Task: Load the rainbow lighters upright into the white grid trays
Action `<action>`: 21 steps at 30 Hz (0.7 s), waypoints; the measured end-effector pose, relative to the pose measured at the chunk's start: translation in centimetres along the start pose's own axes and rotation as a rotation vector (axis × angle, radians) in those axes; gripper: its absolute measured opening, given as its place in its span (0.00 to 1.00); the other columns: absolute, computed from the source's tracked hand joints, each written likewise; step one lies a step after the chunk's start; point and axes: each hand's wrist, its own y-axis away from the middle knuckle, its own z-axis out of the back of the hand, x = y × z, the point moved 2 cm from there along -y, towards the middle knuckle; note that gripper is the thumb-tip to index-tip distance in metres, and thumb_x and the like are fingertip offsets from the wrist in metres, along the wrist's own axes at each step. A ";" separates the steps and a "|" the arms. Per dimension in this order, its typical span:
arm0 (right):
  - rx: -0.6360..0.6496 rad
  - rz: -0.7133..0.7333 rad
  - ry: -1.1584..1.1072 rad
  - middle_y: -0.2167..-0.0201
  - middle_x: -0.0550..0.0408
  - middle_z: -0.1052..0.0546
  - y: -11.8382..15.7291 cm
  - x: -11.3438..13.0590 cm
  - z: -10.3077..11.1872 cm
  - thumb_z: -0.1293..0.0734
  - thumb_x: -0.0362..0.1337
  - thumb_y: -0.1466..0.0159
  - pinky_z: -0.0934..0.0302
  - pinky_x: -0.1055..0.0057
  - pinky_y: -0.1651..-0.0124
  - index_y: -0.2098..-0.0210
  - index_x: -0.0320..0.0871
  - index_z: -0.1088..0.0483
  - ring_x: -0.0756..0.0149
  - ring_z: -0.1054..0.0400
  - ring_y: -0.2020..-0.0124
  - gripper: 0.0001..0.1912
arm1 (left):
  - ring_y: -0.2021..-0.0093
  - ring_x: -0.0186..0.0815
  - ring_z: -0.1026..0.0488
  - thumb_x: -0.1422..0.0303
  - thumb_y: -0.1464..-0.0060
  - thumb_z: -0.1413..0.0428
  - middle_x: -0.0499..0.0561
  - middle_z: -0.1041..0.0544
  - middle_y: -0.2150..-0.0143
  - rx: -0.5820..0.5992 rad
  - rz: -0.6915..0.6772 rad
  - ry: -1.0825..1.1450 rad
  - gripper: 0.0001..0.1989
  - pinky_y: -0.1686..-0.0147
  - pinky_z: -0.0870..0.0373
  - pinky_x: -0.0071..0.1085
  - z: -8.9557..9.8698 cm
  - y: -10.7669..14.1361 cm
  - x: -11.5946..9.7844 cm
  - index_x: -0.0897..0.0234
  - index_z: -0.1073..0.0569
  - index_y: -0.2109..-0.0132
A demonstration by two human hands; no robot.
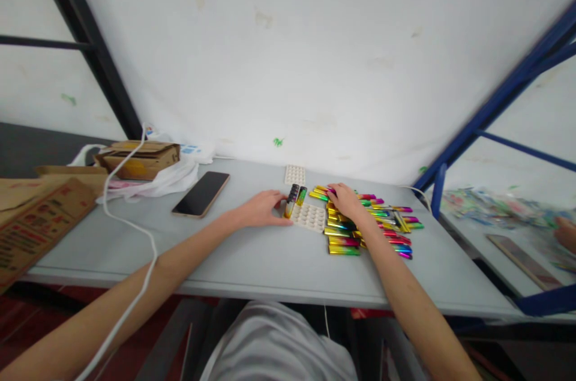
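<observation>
A pale tray with rows of round bumps or hollows point(310, 217) lies on the grey table. At its left end stands a short row of slim shiny tubes with dark tops, lighter-like in shape point(292, 201); a green-gold tube point(301, 195) stands beside them. My left hand point(263, 209) curves around that end, thumb and fingers apart, the thumb by the tray's near edge. To the right lies a loose pile of shiny gold, green, red and purple tubes point(342, 233). Over its far left part, my right hand point(346, 200) has its fingers bent onto a purple-gold tube, partly hidden.
A second pale tray point(295, 174) lies near the wall. Left are a phone point(201, 194), a small cardboard box point(139, 160) on a white plastic bag, a larger carton point(54, 213) and a hanging white cable point(150, 243). Another person's hand point(566, 233) shows at the far right.
</observation>
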 end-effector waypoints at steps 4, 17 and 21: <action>-0.005 -0.012 -0.027 0.52 0.41 0.21 -0.1 0.1 0.2 0.39 0.37 0.27 0.39 0.64 0.44 0.48 0.40 0.24 0.55 0.28 0.50 0.16 | 0.61 0.44 0.26 0.45 0.49 0.38 0.54 0.22 0.60 0.009 0.000 -0.016 0.28 0.60 0.32 0.34 0.1 0.0 -0.1 0.66 0.24 0.56; -0.287 -0.217 -1.293 0.73 0.60 0.30 0.2 2.6 1.7 0.27 0.56 0.43 0.39 0.72 0.68 0.59 0.44 0.23 0.69 0.37 0.72 0.23 | 0.60 0.45 0.26 0.44 0.49 0.38 0.55 0.22 0.59 0.015 -0.012 -0.010 0.27 0.59 0.32 0.34 0.0 -0.1 0.0 0.65 0.24 0.56; -0.192 -0.225 -1.409 0.64 0.56 0.26 0.7 4.0 1.9 0.28 0.59 0.42 0.33 0.70 0.61 0.63 0.45 0.26 0.65 0.31 0.63 0.23 | 0.60 0.44 0.26 0.45 0.49 0.38 0.54 0.22 0.59 0.014 -0.017 -0.013 0.27 0.59 0.32 0.34 0.0 -0.1 0.0 0.65 0.24 0.56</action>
